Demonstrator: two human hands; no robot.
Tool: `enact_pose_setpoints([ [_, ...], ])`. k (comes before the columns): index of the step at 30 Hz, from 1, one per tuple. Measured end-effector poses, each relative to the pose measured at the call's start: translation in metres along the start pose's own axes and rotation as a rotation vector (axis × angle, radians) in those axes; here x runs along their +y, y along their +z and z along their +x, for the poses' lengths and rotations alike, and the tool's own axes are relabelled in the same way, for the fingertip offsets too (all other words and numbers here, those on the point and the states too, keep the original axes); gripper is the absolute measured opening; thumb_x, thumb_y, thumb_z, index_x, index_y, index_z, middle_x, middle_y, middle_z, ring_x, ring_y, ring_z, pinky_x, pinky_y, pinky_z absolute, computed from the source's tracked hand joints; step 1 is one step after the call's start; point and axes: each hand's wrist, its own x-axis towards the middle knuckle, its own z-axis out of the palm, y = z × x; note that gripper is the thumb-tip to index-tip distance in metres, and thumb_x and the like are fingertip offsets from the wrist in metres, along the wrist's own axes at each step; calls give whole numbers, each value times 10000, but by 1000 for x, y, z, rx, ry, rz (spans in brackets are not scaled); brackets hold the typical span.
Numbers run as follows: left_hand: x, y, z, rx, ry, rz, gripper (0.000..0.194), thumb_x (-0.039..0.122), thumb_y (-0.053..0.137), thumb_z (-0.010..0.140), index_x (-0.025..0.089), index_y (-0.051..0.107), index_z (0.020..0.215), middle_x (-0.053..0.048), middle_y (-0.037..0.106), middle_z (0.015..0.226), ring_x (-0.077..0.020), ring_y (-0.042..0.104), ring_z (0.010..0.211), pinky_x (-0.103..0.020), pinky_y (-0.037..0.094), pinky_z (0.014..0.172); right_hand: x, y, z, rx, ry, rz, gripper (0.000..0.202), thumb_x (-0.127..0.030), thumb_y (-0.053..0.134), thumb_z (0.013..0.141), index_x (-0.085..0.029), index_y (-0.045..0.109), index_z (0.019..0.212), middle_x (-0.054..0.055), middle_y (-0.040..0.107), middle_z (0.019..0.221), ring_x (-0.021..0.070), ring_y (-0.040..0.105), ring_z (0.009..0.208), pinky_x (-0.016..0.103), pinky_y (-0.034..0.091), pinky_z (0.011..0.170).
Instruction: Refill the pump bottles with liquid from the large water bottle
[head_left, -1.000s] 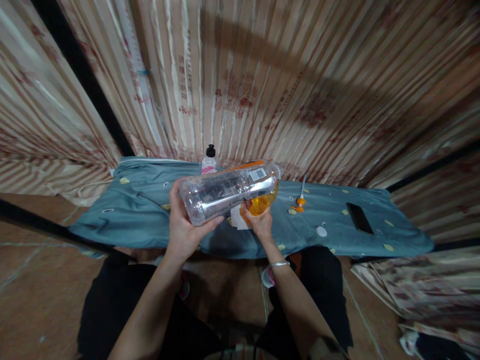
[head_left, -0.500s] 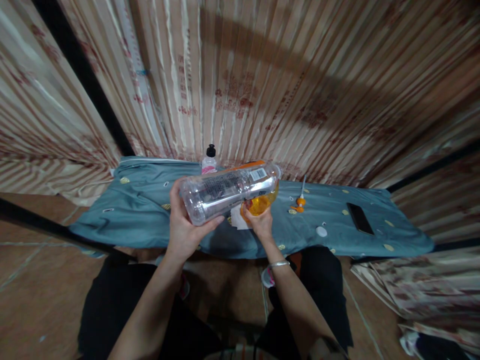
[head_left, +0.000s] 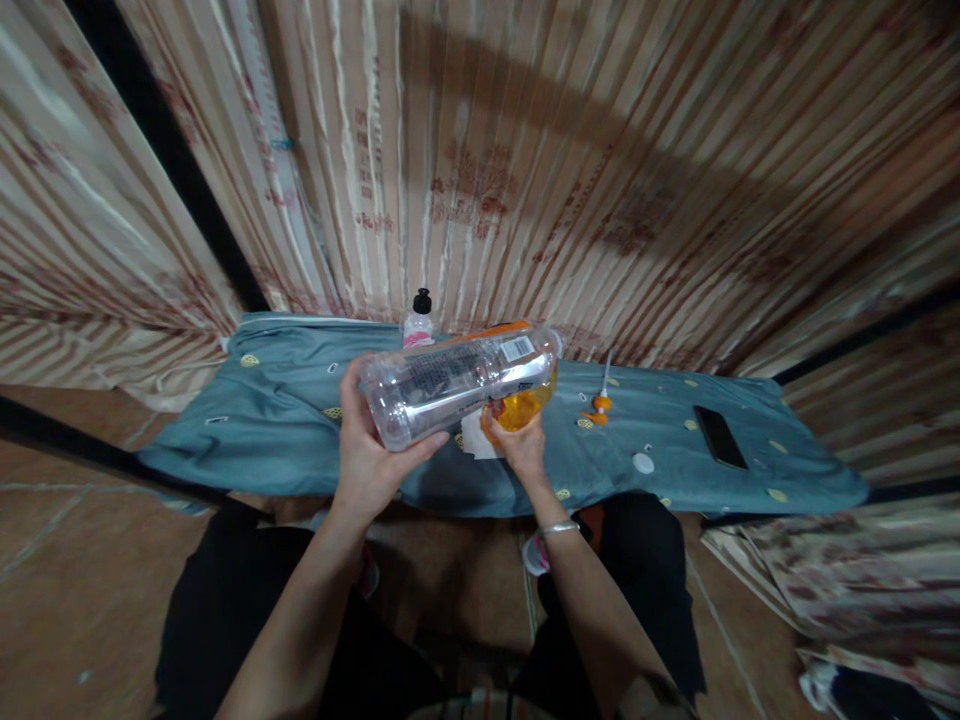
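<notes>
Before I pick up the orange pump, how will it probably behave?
The orange pump will probably feel light, being small and thin-stemmed. Its straight pale tube looks fairly stiff. If pushed, it may swivel rather than roll, since its spout sticks out sideways.

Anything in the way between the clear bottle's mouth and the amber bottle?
Nothing visible is wedged between them. The left hand grips the clear bottle near its base; its neck end overlaps the amber bottle in the right hand. The amber bottle's opening is hidden, so I can't confirm there.
</notes>
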Motion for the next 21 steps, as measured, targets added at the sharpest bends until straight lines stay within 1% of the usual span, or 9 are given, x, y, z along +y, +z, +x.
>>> enact_pose_setpoints([
  [4, 0, 0, 0, 8, -18, -10, 976, 507, 920, 610, 247, 437, 1417, -129, 565, 1381, -300, 625, 1240, -452, 538, 1055, 0, 0, 0, 10, -11, 4, 769, -518, 846, 654, -146, 558, 1262, 182, 764, 1113, 341, 716, 1137, 392, 581, 897],
  [8, -1, 0, -1, -1, -26, -29, 996, 508, 927, 598, 255, 427, 1422, -130, 550, 1393, -306, 620, 1244, -476, 534, 1058, 0, 0, 0, 12, -4, 2, 763, -516, 849, 645, -147, 565, 1250, 174, 770, 1089, 336, 726, 1113, 382, 586, 879],
  [16, 2, 0, 0, -12, -37, -25, 979, 491, 928, 607, 262, 422, 1412, -128, 550, 1387, -291, 626, 1236, -461, 551, 1045, -1, -1, -1, 6, -4, 1, 772, -513, 847, 647, -139, 560, 1259, 179, 770, 1088, 332, 737, 1085, 371, 587, 869],
  [21, 2, 0, 0, -15, -53, -13, 990, 538, 913, 608, 266, 412, 1418, -135, 550, 1390, -293, 631, 1227, -466, 561, 1034, 2, 1, 0, 25, -21, 3, 767, -541, 842, 641, -159, 557, 1242, 175, 768, 1103, 332, 731, 1102, 383, 585, 886],
])
